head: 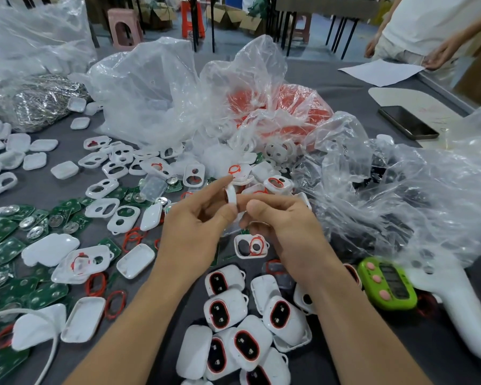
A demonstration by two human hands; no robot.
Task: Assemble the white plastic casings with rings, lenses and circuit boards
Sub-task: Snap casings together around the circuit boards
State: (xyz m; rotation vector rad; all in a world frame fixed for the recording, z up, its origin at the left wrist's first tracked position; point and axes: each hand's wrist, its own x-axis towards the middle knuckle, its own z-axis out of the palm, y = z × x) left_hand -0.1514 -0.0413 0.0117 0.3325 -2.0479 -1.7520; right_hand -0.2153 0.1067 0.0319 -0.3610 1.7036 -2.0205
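Both of my hands meet over the middle of the grey table. My left hand (195, 226) pinches a small white plastic casing piece (232, 194) between thumb and fingers. My right hand (283, 220) curls its fingers against the same piece from the right. Just below them lies a white casing with a red ring (251, 246). Several finished casings with dark lenses and red rims (245, 326) are heaped near the front edge. Green circuit boards (14, 245) and loose red rings (96, 284) lie to the left, among empty white casings (103, 208).
Crumpled clear plastic bags (156, 90) stand behind and to the right, one holding red parts (286, 112). A green counter device (388, 283), a white handle-shaped tool (456, 309) and a phone (407, 122) lie on the right. Another person (433, 26) stands at the far right corner.
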